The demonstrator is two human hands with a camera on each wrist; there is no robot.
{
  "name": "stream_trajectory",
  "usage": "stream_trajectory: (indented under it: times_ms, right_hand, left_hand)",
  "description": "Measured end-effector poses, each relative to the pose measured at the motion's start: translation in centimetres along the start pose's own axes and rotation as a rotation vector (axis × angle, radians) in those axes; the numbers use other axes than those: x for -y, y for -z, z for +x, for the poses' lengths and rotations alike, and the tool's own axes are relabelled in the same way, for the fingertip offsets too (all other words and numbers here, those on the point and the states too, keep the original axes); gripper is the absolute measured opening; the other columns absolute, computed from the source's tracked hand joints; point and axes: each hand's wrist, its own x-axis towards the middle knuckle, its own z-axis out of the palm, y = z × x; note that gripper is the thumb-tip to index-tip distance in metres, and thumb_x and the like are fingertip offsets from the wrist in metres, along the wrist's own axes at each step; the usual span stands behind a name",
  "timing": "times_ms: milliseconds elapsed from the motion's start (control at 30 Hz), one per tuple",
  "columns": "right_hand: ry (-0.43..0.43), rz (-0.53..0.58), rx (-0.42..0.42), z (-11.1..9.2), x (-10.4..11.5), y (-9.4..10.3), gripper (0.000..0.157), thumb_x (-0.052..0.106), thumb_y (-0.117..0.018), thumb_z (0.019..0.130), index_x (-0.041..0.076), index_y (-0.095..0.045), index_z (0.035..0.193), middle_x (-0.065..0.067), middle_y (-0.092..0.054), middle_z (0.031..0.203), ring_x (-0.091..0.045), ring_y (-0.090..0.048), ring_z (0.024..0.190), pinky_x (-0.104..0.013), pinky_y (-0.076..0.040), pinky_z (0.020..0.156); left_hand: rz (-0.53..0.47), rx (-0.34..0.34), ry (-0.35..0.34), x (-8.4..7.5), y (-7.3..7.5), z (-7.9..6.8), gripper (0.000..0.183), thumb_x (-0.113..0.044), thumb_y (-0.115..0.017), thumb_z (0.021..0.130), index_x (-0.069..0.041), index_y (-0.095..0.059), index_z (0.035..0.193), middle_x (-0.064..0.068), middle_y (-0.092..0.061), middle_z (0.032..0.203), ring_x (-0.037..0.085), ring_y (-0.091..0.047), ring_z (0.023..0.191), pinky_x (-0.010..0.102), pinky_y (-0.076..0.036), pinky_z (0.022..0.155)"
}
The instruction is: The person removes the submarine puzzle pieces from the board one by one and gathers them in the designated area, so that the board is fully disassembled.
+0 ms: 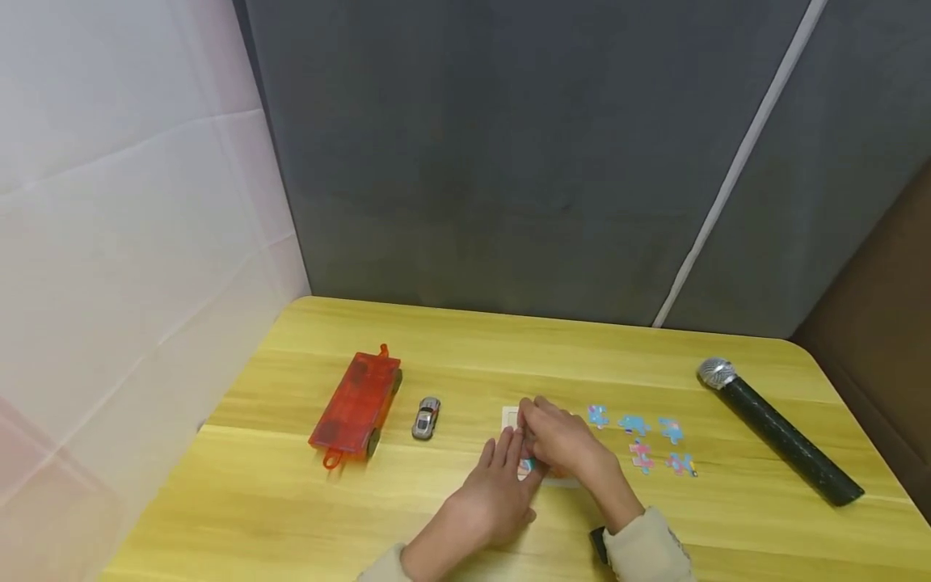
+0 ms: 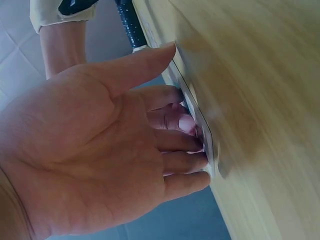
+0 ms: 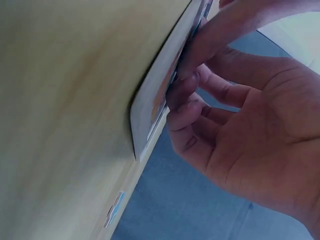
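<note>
A pale puzzle board (image 1: 508, 416) lies on the table, largely covered by both hands. My left hand (image 1: 498, 493) rests on its left part, the straight fingertips pressing on the board edge in the left wrist view. My right hand (image 1: 563, 440) is over the board's upper part with bent fingers. Its fingertips pinch at a puzzle piece on the board, mostly hidden behind the fingers (image 3: 185, 117). A printed pink and blue patch (image 1: 525, 467) shows between the hands. To the right lie several loose puzzle pieces, among them a blue one (image 1: 634, 424) and a pink one (image 1: 642, 455).
A red toy wagon (image 1: 356, 404) with dark wheels stands at the left on the wooden table (image 1: 276, 501). Beside it is a silver toy car (image 1: 426, 418). A black toy microphone (image 1: 781, 436) lies slanted at the right. A dark partition (image 1: 480, 162) rises behind the table.
</note>
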Motion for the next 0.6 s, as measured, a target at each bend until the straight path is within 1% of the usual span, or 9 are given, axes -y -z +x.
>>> stream_trajectory:
  times_ms: [67,133,233,333,400,433,533,567,600]
  right_hand:
    - [-0.012,0.003,0.002,0.0,0.0,0.0,0.022,-0.007,-0.073,0.097,0.011,-0.060,0.099,-0.002,-0.052,0.090,-0.019,-0.049,0.070,-0.035,-0.041,0.062]
    - [-0.020,0.001,0.005,0.0,0.0,0.0,0.023,-0.006,-0.074,0.097,0.012,-0.060,0.098,-0.001,-0.052,0.090,-0.019,-0.050,0.072,-0.036,-0.042,0.064]
    - [-0.024,-0.001,0.006,0.0,0.1,0.1,0.025,-0.005,-0.077,0.097,0.012,-0.059,0.097,0.000,-0.052,0.090,-0.018,-0.050,0.073,-0.039,-0.044,0.066]
    - [-0.015,0.002,0.000,0.0,0.2,0.1,0.026,-0.003,-0.080,0.096,0.012,-0.058,0.097,0.000,-0.053,0.090,-0.018,-0.051,0.072,-0.039,-0.044,0.066]
    - [-0.009,0.011,-0.001,-0.1,0.2,0.1,0.026,-0.003,-0.079,0.097,0.012,-0.058,0.097,0.000,-0.053,0.090,-0.017,-0.051,0.072,-0.037,-0.043,0.065]
    - [-0.008,0.016,0.000,-0.1,0.2,0.1,0.026,-0.003,-0.079,0.097,0.012,-0.058,0.097,0.000,-0.053,0.090,-0.017,-0.051,0.072,-0.037,-0.042,0.065]
    - [0.010,0.021,-0.006,-0.2,0.2,0.1,0.026,-0.005,-0.078,0.097,0.011,-0.058,0.097,0.000,-0.053,0.090,-0.016,-0.051,0.071,-0.034,-0.041,0.064]
    - [0.015,0.020,-0.006,-0.1,0.2,0.0,0.026,-0.005,-0.078,0.097,0.011,-0.058,0.097,0.000,-0.053,0.089,-0.016,-0.052,0.071,-0.034,-0.041,0.063]
    - [0.019,0.020,-0.010,-0.1,0.2,0.0,0.026,-0.006,-0.079,0.096,0.011,-0.059,0.097,0.000,-0.054,0.089,-0.016,-0.052,0.072,-0.033,-0.042,0.063]
  left_hand:
    - [0.013,-0.004,0.014,-0.4,0.9,-0.8,0.079,-0.055,-0.062,0.108,-0.031,-0.028,0.176,0.026,-0.012,0.182,0.042,-0.011,0.171,0.057,-0.020,0.137]
    - [0.033,0.005,0.036,-1.0,2.3,-2.0,0.080,-0.056,-0.062,0.108,-0.029,-0.030,0.175,0.028,-0.017,0.181,0.044,-0.014,0.170,0.058,-0.019,0.137]
    - [0.103,0.014,0.080,-2.0,4.0,-3.8,0.081,-0.061,-0.062,0.106,-0.027,-0.034,0.174,0.027,-0.027,0.178,0.042,-0.022,0.168,0.055,-0.024,0.137]
    - [0.143,0.029,0.107,-2.4,4.9,-4.5,0.081,-0.063,-0.061,0.106,-0.026,-0.035,0.174,0.024,-0.030,0.178,0.039,-0.026,0.168,0.051,-0.026,0.137]
    - [0.162,0.033,0.111,-2.5,4.9,-4.6,0.082,-0.063,-0.060,0.105,-0.026,-0.036,0.173,0.024,-0.030,0.178,0.038,-0.027,0.168,0.050,-0.026,0.136]
    - [0.167,0.035,0.110,-2.5,4.7,-4.4,0.082,-0.064,-0.060,0.106,-0.026,-0.035,0.174,0.024,-0.030,0.178,0.038,-0.026,0.168,0.050,-0.026,0.137]
    - [0.162,0.028,0.100,-1.9,3.0,-3.5,0.085,-0.066,-0.059,0.105,-0.026,-0.032,0.175,0.027,-0.027,0.178,0.041,-0.024,0.168,0.051,-0.025,0.137]
    - [0.138,0.031,0.091,-1.7,2.6,-3.2,0.085,-0.066,-0.058,0.106,-0.024,-0.031,0.175,0.029,-0.024,0.178,0.042,-0.021,0.169,0.053,-0.022,0.137]
    - [0.138,0.029,0.085,-1.6,2.1,-2.9,0.086,-0.066,-0.058,0.106,-0.024,-0.030,0.175,0.030,-0.023,0.178,0.043,-0.020,0.169,0.054,-0.021,0.137]
